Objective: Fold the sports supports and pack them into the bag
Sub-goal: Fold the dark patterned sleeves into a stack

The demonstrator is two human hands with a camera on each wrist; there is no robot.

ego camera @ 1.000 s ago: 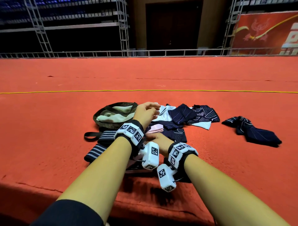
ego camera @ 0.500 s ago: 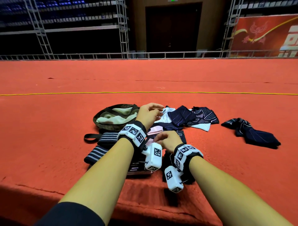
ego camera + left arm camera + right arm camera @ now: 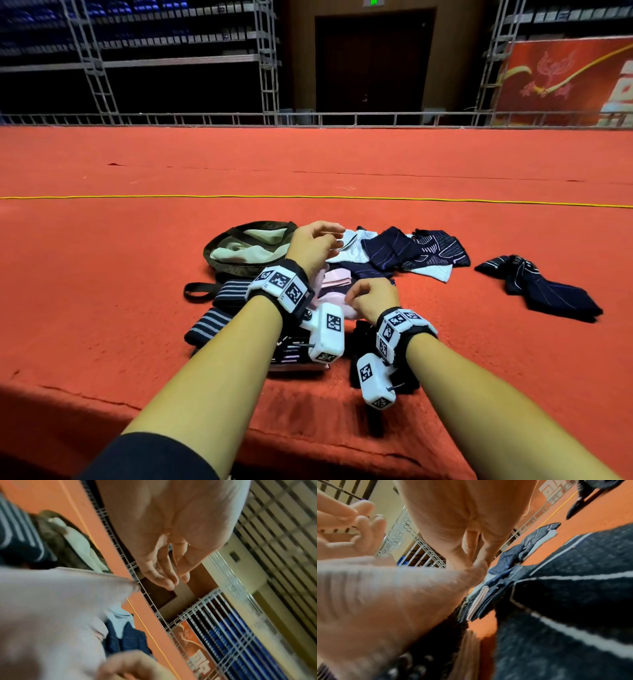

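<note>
Pink support: a pale pink ribbed knit support (image 3: 337, 284), soft and creased, lies in the pile on the red carpet (image 3: 102, 274) directly in front of me, between my two wrists.
Right hand: my right hand (image 3: 371, 296) pinches the pink fabric at its edge; the right wrist view shows the cloth drawn up to my fingertips (image 3: 479, 566).
Left hand: my left hand (image 3: 317, 245) hovers above the pile beside the bag, fingers loosely curved and holding nothing; the left wrist view (image 3: 159, 566) shows them clear of the cloth.
Other supports: navy supports with thin pale lines (image 3: 411, 250) lie in a heap just beyond the pink one; two navy bands with grey stripes (image 3: 212, 323) sit to my left; a dark crumpled support (image 3: 541, 287) lies well apart to the right.
Bag: an olive-brown bag (image 3: 219, 253) lies open beside the pile, black strap (image 3: 197, 291) trailing toward me.
Bag contents: only its pale green lining (image 3: 246, 246) shows; whether any support is inside, I cannot tell.
</note>
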